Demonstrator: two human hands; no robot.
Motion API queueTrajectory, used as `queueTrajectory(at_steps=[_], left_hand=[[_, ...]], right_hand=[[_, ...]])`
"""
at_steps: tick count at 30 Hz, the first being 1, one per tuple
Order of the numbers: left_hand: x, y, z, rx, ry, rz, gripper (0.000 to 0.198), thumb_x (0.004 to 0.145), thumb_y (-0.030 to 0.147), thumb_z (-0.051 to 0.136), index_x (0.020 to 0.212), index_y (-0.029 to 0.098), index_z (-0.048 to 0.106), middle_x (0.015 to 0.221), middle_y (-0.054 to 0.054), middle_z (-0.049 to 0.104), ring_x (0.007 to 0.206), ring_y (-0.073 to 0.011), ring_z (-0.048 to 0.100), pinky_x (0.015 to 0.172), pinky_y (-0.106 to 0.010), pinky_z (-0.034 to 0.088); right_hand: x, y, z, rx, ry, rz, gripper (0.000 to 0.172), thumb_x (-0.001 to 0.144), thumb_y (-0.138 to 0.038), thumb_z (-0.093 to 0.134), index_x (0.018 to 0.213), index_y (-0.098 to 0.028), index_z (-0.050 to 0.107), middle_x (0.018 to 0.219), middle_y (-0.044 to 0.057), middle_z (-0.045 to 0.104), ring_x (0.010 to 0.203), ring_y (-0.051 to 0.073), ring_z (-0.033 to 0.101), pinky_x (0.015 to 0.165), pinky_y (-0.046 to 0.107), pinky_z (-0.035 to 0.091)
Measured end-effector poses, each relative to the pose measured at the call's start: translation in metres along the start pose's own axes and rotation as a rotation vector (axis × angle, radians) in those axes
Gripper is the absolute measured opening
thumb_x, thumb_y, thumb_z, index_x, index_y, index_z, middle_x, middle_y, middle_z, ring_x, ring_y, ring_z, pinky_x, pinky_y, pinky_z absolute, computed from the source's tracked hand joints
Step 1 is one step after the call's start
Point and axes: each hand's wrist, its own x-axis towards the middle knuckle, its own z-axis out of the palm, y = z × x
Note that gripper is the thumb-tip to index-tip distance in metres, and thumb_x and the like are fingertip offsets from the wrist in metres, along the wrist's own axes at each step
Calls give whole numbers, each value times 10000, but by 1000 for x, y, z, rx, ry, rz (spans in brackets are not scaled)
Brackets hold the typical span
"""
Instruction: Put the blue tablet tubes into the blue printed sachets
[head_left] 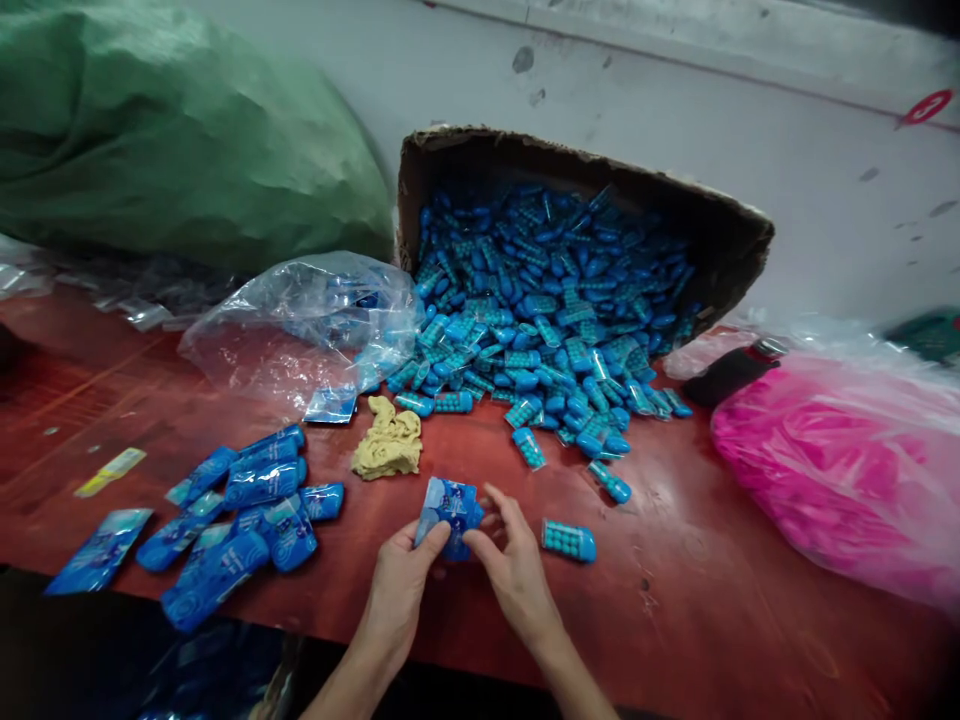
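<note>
Near the table's front edge, my left hand (405,572) pinches a blue printed packet (452,508) between thumb and fingers. My right hand (511,560) is at the packet's right side, its fingers curved and parted, with the thumb tip by the packet's edge; whether it grips the packet is hard to tell. Just right of that hand lies a clear container with turquoise balls and a blue cap (568,540). Several wrapped blue packs (262,482) are heaped to the left. A crumpled yellow cloth (388,440) rests behind the left hand.
A tipped cardboard box (735,215) spills many blue containers (525,340) onto the red table (697,600). A clear plastic bag (255,320), a green sack (172,140) and a yellow cutter (111,471) are left. A black bottle (731,372) and pink bag (840,470) are right.
</note>
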Motion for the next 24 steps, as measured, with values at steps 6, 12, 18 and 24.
queueTrajectory(at_steps=[6, 12, 18, 24], left_hand=[[0, -10, 7, 93, 131, 74, 236, 603, 367, 664, 594, 135, 622, 470, 42, 520, 431, -69, 395, 432, -193, 314], [6, -22, 20, -25, 157, 42, 261, 580, 369, 682, 662, 128, 626, 529, 22, 582, 461, -91, 462, 435, -203, 355], [6, -25, 29, -60, 128, 42, 253, 586, 351, 678, 706, 132, 639, 555, 23, 603, 492, -105, 512, 479, -220, 401], [1, -20, 39, -119, 149, 17, 287, 539, 364, 706, 677, 121, 641, 534, 13, 600, 476, -112, 514, 455, -230, 398]], right_hand=[[3, 2, 8, 418, -93, 249, 141, 741, -250, 550, 636, -158, 568, 559, -47, 513, 539, 100, 457, 562, 217, 397], [-7, 9, 16, 250, 29, 189, 191, 800, -296, 469, 652, -175, 486, 600, -44, 469, 563, 103, 416, 530, 209, 352], [-11, 12, 17, 63, 144, 153, 234, 838, -322, 396, 638, -202, 393, 584, -52, 411, 549, 110, 392, 516, 219, 319], [-13, 13, 16, 115, 209, 161, 268, 838, -323, 415, 603, -205, 365, 552, -65, 384, 523, 97, 372, 493, 203, 312]])
